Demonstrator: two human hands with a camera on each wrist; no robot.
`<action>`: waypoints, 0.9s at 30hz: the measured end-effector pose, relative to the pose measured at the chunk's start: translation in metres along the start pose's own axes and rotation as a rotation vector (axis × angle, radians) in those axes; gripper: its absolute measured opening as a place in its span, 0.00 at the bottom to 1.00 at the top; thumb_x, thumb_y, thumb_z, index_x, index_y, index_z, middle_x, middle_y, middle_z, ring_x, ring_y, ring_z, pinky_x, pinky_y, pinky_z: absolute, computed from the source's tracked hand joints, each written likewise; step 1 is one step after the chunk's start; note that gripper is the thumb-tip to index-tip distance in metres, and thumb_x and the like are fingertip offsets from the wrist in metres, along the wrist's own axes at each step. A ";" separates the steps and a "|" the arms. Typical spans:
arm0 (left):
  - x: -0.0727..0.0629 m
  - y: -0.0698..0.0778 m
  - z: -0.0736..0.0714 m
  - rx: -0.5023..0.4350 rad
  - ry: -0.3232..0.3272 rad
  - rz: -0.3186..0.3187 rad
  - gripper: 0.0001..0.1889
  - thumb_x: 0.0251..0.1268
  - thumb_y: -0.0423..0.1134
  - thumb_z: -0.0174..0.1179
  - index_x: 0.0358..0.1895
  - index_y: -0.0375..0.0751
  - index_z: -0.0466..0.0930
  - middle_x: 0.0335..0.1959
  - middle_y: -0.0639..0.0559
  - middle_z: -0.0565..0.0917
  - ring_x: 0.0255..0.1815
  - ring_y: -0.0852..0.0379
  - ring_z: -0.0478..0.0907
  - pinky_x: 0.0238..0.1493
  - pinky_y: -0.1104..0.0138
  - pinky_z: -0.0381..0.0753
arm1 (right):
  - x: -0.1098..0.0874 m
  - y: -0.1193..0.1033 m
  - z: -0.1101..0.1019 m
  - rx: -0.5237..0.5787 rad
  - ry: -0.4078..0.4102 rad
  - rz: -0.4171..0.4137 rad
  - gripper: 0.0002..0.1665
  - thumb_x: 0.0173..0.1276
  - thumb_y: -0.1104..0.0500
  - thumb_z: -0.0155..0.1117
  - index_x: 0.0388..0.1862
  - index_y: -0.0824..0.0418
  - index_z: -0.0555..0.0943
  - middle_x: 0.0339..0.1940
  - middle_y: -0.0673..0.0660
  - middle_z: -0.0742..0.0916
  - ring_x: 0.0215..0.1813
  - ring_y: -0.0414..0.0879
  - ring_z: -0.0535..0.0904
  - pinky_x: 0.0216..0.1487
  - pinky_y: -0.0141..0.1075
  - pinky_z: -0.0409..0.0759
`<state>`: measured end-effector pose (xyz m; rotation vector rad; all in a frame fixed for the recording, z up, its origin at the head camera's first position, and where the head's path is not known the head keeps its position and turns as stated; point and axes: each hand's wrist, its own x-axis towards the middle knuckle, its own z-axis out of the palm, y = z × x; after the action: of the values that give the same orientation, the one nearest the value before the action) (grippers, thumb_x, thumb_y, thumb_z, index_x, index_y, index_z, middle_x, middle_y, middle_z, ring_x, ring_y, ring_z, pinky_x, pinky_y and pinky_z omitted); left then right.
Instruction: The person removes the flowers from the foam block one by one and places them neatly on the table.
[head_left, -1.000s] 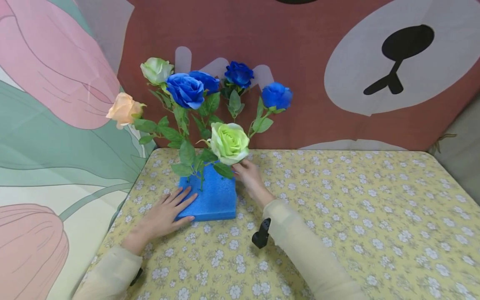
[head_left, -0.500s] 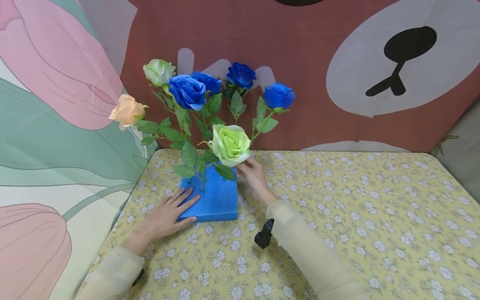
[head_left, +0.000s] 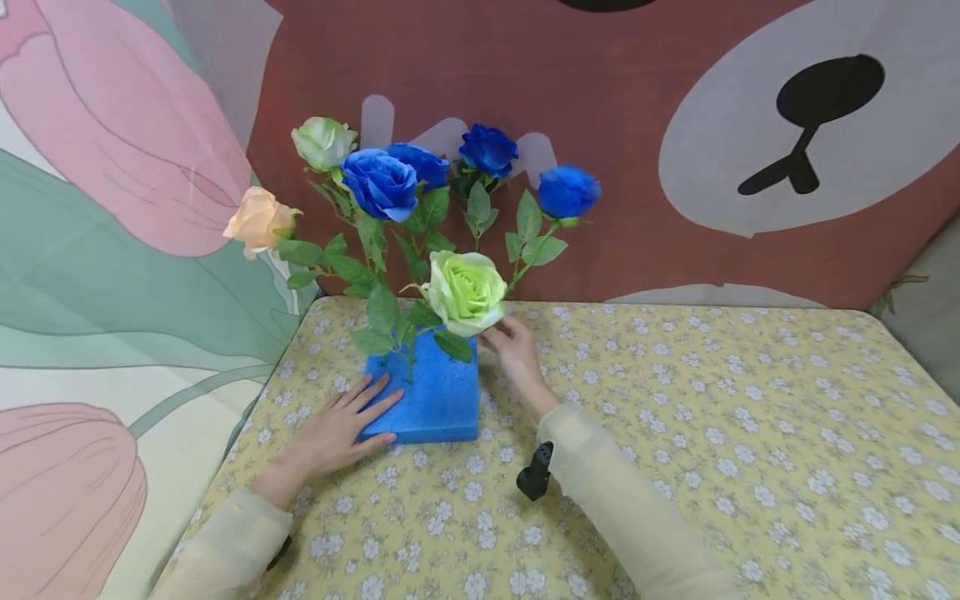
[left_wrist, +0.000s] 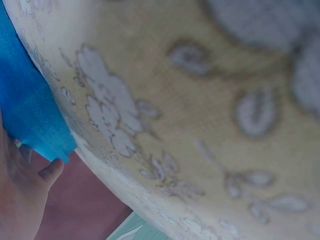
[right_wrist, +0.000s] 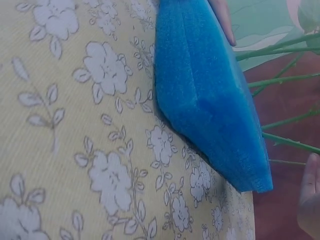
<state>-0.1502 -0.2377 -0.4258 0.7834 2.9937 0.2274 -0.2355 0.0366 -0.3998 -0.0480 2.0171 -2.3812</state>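
A blue foam block (head_left: 442, 400) lies on the table with several artificial roses stuck upright in it. My left hand (head_left: 337, 433) rests flat on its near left corner, fingers spread. At the block's far right, my right hand (head_left: 517, 358) has curled fingers at the stem of the rightmost blue rose (head_left: 568, 192); the fingertips are partly hidden behind the light green rose (head_left: 468, 292). More blue roses (head_left: 381, 183), a pale green rose (head_left: 324, 143) and a peach rose (head_left: 260, 221) stand behind and to the left. Green stems (right_wrist: 285, 80) rise from the block in the right wrist view.
A yellow floral cloth (head_left: 675, 450) covers the table. Behind it hangs a brown backdrop (head_left: 585, 83) with a cartoon animal face, and a flower-patterned one (head_left: 112, 275) is at the left. Rose heads and leaves crowd the space above the block.
The rightmost blue rose has leaned slightly further right, apart from the other roses, with my right hand at its stem. My left hand stays on the block. The whole view has shifted a little.
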 end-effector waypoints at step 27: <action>-0.001 -0.002 0.004 0.010 0.055 0.037 0.36 0.65 0.60 0.54 0.74 0.56 0.57 0.77 0.45 0.57 0.76 0.38 0.53 0.66 0.38 0.64 | -0.002 -0.047 -0.142 0.035 -0.062 -0.056 0.07 0.72 0.57 0.56 0.45 0.49 0.80 0.39 0.43 0.84 0.42 0.33 0.83 0.50 0.25 0.82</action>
<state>-0.1503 -0.2393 -0.4296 0.8486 3.0354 0.2392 -0.2385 0.1847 -0.3769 -0.1782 1.9725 -2.4149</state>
